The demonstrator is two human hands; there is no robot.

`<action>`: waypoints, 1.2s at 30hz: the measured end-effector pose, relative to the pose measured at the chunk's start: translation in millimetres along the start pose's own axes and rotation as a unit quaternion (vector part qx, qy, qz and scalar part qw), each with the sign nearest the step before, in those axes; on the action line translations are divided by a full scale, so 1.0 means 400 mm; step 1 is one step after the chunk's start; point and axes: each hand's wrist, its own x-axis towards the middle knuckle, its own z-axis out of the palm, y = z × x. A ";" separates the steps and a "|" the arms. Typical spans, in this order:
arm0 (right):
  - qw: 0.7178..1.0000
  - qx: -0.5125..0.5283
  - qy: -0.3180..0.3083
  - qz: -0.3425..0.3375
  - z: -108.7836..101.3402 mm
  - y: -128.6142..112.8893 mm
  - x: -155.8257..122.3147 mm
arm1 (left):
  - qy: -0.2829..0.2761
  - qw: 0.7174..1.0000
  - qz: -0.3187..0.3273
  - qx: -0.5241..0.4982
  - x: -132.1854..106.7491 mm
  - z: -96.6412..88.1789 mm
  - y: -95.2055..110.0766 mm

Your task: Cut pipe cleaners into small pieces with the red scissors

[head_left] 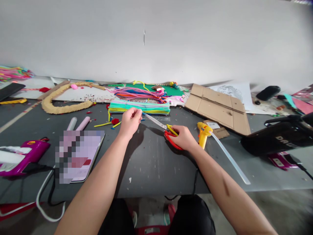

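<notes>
My right hand (184, 137) is closed round the red and yellow handles of a pair of scissors (161, 125), whose blades point left toward my other hand. My left hand (130, 122) is pinched shut just in front of a flat bundle of pastel pipe cleaners (139, 107); what it pinches is too small to make out. The blade tips reach right up to the pinching fingers. Short yellow pipe cleaner pieces (105, 124) and a red pompom (114, 121) lie left of that hand.
A yellow glue gun (203, 134) with a long clear glue stick (230, 158) stands right of my right hand. A tablet (79, 155) and purple glue gun (23, 157) lie left. Flattened cardboard (216, 107), more coloured pipe cleaners (139, 93), a tan rope arc (62, 107) and a black bag (278, 137) surround.
</notes>
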 end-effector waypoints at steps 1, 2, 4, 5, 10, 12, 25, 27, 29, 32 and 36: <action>1.000 0.000 0.001 -0.001 0.000 0.000 0.000 | -0.001 1.000 -0.003 -0.002 0.000 0.002 0.000; 1.000 -0.001 0.002 -0.002 0.001 0.001 0.000 | -0.002 1.000 -0.005 -0.002 0.000 0.003 -0.001; 1.000 -0.002 0.002 -0.004 0.001 0.001 0.000 | -0.004 1.000 -0.006 0.000 0.001 0.005 -0.002; 1.000 -0.003 0.001 -0.004 0.001 0.000 0.000 | -0.004 1.000 -0.006 0.001 0.002 0.006 -0.004; 1.000 -0.003 -0.006 0.005 -0.003 -0.006 0.001 | -0.010 1.000 -0.005 0.006 0.005 0.007 -0.009; 1.000 -0.002 -0.006 0.007 -0.005 -0.008 0.002 | -0.012 1.000 -0.005 0.006 0.005 0.007 -0.011; 1.000 0.002 -0.005 0.004 -0.002 0.000 0.004 | 0.002 1.000 -0.022 -0.007 0.001 0.015 -0.004; 1.000 0.001 -0.004 0.003 -0.002 0.000 0.004 | 0.006 1.000 -0.024 -0.009 0.000 0.017 -0.002; 1.000 0.000 -0.003 0.004 -0.002 -0.001 0.004 | 0.008 1.000 -0.026 -0.011 -0.001 0.018 -0.002; 1.000 0.000 -0.004 0.008 -0.003 -0.003 0.004 | 0.009 0.999 -0.028 -0.015 -0.001 0.019 -0.001; 1.000 0.007 -0.007 0.010 -0.003 -0.003 0.005 | 0.011 0.999 -0.031 -0.019 -0.001 0.021 0.001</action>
